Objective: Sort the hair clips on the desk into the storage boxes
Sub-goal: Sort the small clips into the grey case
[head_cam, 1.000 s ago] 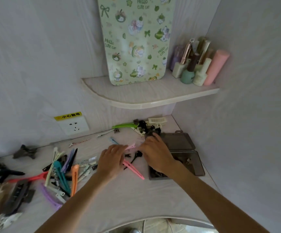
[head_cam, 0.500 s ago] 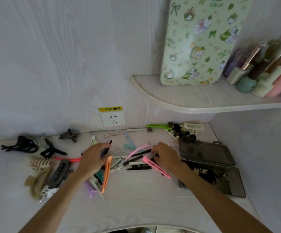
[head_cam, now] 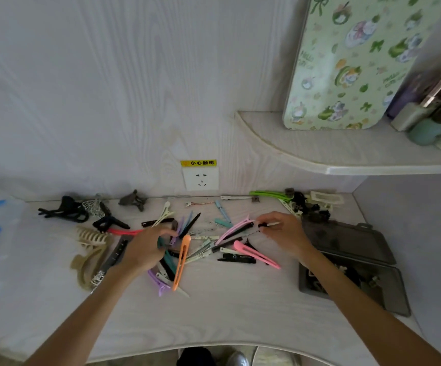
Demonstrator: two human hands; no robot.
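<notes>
the right hand [head_cam: 285, 235] hangs over the right side of the clip pile, its thumb and fingertips pinching a small dark clip [head_cam: 266, 225] with a pale end, just beside the tip of a light pink clip [head_cam: 233, 228]. the left hand [head_cam: 145, 248] rests palm down on the left part of the pile with its fingers curled into the clips; they seem to hold a teal clip [head_cam: 161, 243], though the hold itself is hidden under the hand. just right of that hand lies an orange clip [head_cam: 181, 261], running near to far, with a purple clip [head_cam: 157, 282] at its near end. between the two hands the pile of hair clips [head_cam: 203, 244] is spread loosely on the desk [head_cam: 214, 313]: pale green, black and lilac ones crossing each other, and a brighter pink clip [head_cam: 256, 254] lying near the right wrist beside a flat black clip [head_cam: 237, 258]. to the right, the dark storage box [head_cam: 388, 291] lies open, its lid [head_cam: 346, 241] flat on the far side, with a few small dark pieces in the near tray under the right forearm. farther left sit beige claw clips [head_cam: 90, 249] and black claw clips [head_cam: 63, 208]. along the far edge are a green clip [head_cam: 269, 194] and a cluster of small dark clips. a wall socket [head_cam: 200, 178] with a yellow label sits on the far wall, and a corner shelf [head_cam: 319, 154] above right carries a patterned green board [head_cam: 356, 62] and some bottles [head_cam: 430, 112].
</notes>
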